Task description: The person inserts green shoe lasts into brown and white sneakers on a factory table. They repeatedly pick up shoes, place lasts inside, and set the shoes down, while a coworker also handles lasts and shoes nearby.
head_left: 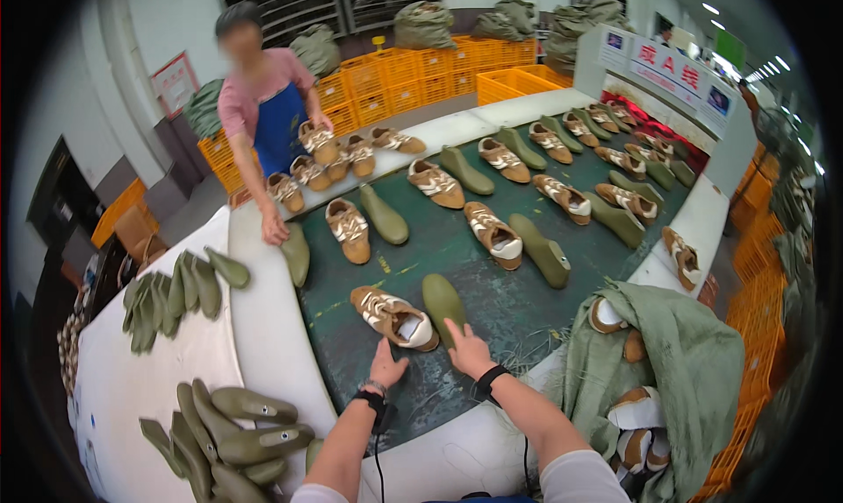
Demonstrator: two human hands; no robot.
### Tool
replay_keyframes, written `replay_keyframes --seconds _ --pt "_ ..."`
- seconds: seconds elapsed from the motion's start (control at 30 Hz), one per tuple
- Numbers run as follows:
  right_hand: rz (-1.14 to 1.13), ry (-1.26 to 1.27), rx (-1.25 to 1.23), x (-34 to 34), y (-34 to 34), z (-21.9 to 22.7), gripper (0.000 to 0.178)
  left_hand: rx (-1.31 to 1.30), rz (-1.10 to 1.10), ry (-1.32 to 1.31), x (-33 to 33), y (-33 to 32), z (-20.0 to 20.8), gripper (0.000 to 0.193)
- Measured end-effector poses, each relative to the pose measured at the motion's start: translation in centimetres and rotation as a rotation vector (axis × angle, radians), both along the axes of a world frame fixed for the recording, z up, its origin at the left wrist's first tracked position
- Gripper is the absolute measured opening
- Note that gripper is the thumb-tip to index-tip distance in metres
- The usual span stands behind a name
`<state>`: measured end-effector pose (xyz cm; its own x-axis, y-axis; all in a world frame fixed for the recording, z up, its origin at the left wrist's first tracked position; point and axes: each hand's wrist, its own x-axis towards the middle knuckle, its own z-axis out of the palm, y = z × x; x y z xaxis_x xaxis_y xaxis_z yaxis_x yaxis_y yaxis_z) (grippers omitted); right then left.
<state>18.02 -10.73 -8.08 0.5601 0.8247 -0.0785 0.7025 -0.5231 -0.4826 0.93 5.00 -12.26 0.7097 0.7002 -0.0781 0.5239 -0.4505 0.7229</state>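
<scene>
A brown sneaker with white stripes [379, 308] lies on the dark green belt in front of me, its opening toward me. Beside its near side is my left hand [385, 367], thumb and fingers apart, with nothing in it. Just right of the sneaker lies an olive-green shoe last [441, 298]. The fingers of my right hand [471, 352] are stretched out and touch the last's near end. Both my wrists wear black bands with cables. Farther up the belt, more sneakers [492, 233] and lasts [540, 250] lie in pairs.
Across the belt, a person [268, 108] in a blue apron handles sneakers and touches a last [297, 255]. Loose lasts [255, 441] lie in piles on the white table [206, 362] at left. A green sack [685, 354] of sneakers stands at right. Orange crates [378, 95] line the wall.
</scene>
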Motion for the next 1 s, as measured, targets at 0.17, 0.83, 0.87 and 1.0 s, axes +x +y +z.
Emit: replay_keyframes --seconds 0.17,0.83,0.87,1.0 --pt "0.035 0.013 0.061 1.7 0.5 0.0 0.078 -0.011 -0.008 0.087 -4.8 -0.5 5.5 0.062" --pt "0.709 0.494 0.242 -18.3 -17.2 7.6 0.025 0.059 0.636 0.139 -36.0 -22.6 7.3 0.064" --pt "0.732 0.487 0.245 -18.5 -17.5 7.4 0.025 0.024 0.619 0.117 -35.9 -22.5 6.9 0.063" --pt "0.964 0.366 0.044 -19.2 -16.7 6.4 0.035 0.059 0.553 0.009 -34.1 -22.5 5.1 0.062"
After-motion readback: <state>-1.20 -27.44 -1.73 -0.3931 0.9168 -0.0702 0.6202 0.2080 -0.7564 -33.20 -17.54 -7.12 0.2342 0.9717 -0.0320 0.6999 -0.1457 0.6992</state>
